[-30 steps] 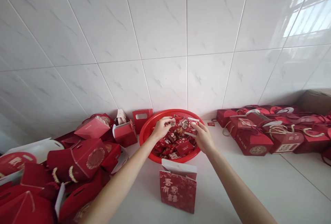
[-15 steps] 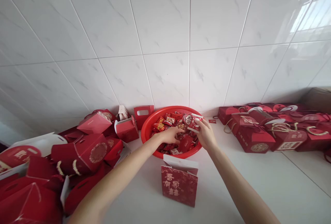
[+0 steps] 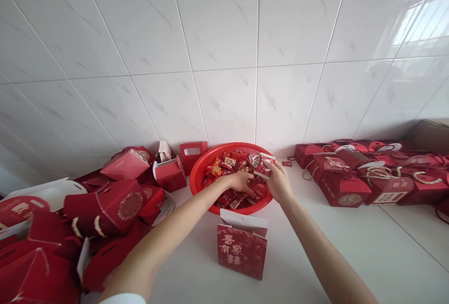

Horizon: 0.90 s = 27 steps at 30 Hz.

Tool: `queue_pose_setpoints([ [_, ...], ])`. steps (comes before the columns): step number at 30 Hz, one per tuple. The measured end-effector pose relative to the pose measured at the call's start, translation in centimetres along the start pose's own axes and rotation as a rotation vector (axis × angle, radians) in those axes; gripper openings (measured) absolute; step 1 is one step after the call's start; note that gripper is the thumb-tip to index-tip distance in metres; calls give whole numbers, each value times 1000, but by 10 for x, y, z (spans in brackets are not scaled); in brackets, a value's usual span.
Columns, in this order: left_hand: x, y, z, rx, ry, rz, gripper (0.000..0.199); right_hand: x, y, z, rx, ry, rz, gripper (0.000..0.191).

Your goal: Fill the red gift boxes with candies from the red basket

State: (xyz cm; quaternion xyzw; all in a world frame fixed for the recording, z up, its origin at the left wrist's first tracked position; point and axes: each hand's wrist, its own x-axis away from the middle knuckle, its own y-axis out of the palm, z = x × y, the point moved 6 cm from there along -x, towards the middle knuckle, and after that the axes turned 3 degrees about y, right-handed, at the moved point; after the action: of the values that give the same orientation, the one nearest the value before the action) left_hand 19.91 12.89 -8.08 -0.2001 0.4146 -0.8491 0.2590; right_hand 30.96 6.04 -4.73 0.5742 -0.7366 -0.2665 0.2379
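A red plastic basket (image 3: 198, 177) full of wrapped candies (image 3: 229, 162) stands against the wall. My left hand (image 3: 242, 182) reaches into it, fingers apart and curved down onto the candies; their tips are partly hidden among the wrappers. At the basket's right rim my right hand (image 3: 278, 181) grips a red-and-white candy packet (image 3: 264, 165) between thumb and fingers. In front of the basket, between my forearms, a red paper gift box (image 3: 242, 251) with pale lettering stands upright with its top open.
On the left lies a heap of red gift boxes (image 3: 105, 208), some with rope handles. Rows of closed red boxes (image 3: 345, 187) sit on the right. A small red packet (image 3: 286, 163) lies right of the basket. White tiled wall (image 3: 224, 103) rises behind the white tabletop (image 3: 298, 266).
My left hand has moved slightly right and deeper into the candies. My right hand keeps its hold on the packet. The whole view has shifted a little.
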Motion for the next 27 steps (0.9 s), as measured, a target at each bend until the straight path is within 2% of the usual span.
queue_pose_setpoints([
  [5, 8, -28, -4, 142, 0, 284, 24, -1, -3, 4, 13, 39, -23, 23],
  [8, 18, -51, -8, 191, 14, 476, 34, -2, -6, 5, 8, 15, -26, 20],
  [10, 26, -64, -10, 304, 47, 604, 41, -3, -8, 4, -5, -14, -11, 18],
  [12, 33, -71, -12, 447, 76, 681, 46, -5, -9, 5, -13, -19, -2, 18],
  [15, 37, -73, -10, 592, 98, 713, 48, -5, -8, 5, -23, -6, -1, 17],
  [18, 38, -72, -5, 656, 126, 696, 49, -5, -8, 4, -29, -9, 8, 16],
  [27, 33, -63, 5, 610, 176, 537, 48, -6, -9, 5, 14, 29, 9, 19],
])
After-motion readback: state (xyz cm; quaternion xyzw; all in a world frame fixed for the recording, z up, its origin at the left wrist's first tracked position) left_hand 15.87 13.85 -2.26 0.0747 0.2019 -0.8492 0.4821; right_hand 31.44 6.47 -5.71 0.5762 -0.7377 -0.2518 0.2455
